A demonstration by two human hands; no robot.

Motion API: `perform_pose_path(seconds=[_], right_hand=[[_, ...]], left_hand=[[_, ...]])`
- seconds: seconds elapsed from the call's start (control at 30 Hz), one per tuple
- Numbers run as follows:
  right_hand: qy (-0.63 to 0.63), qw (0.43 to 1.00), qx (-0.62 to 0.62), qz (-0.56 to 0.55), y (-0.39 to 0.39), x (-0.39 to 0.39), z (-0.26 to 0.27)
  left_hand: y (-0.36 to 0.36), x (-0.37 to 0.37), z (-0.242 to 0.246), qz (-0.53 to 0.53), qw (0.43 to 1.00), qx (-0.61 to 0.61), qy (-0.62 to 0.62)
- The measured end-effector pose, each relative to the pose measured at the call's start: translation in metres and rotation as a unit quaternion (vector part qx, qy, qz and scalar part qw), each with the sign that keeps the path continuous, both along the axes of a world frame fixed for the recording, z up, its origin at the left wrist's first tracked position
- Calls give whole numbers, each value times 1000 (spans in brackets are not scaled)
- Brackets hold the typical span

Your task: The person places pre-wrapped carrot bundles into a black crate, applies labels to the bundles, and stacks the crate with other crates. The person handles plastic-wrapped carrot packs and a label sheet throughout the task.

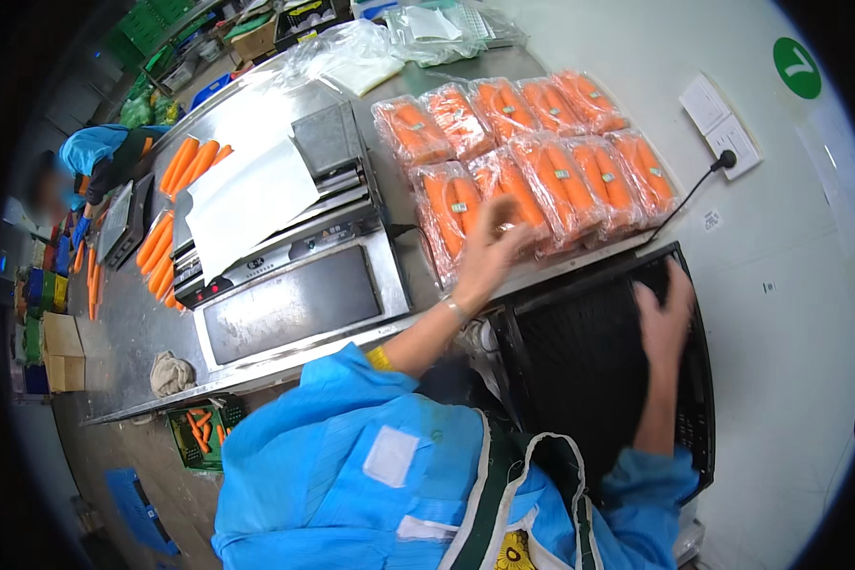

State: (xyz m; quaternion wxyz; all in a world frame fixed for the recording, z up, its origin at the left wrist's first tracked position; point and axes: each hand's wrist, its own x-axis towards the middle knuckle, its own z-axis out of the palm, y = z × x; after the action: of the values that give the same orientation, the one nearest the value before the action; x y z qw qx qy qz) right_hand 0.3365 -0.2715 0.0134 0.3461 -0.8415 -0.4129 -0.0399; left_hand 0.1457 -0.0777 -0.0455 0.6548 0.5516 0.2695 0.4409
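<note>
My left hand [490, 255] is slightly blurred, its fingers apart and bent at the front row of plastic-wrapped carrot packs [559, 182]. It seems to hold nothing; whether the fingertips touch a pack I cannot tell. Two rows of these packs lie on the metal table, each bearing a small green label. Over the far end of a black plastic crate [577, 356] is my right hand [668, 306], thumb and fingers spread and nothing in the grasp. The crate's dark inside shows no contents that I can make out.
A film-wrapping machine [292, 306] with white film [253, 203] stands left on the metal table [135, 356]. Loose carrots [158, 249] lie beyond it, and a cloth [172, 374] near the edge. A power cord [684, 203] runs to the wall socket. Another person [100, 153] works far left.
</note>
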Motion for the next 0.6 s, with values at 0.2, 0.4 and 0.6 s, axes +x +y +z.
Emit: perform_pose_path(seconds=[0.2,0.4,0.6], right_hand=[[-198,942,-254,93,186,3,-72],[-81,962,-147,217,216,44,-68],[62,982,-18,179,244,110,-40]], left_hand=[[41,-36,-74,156,956,124,215],[38,-25,-78,206,929,139,275],[76,-26,-92,228,956,-184,5]])
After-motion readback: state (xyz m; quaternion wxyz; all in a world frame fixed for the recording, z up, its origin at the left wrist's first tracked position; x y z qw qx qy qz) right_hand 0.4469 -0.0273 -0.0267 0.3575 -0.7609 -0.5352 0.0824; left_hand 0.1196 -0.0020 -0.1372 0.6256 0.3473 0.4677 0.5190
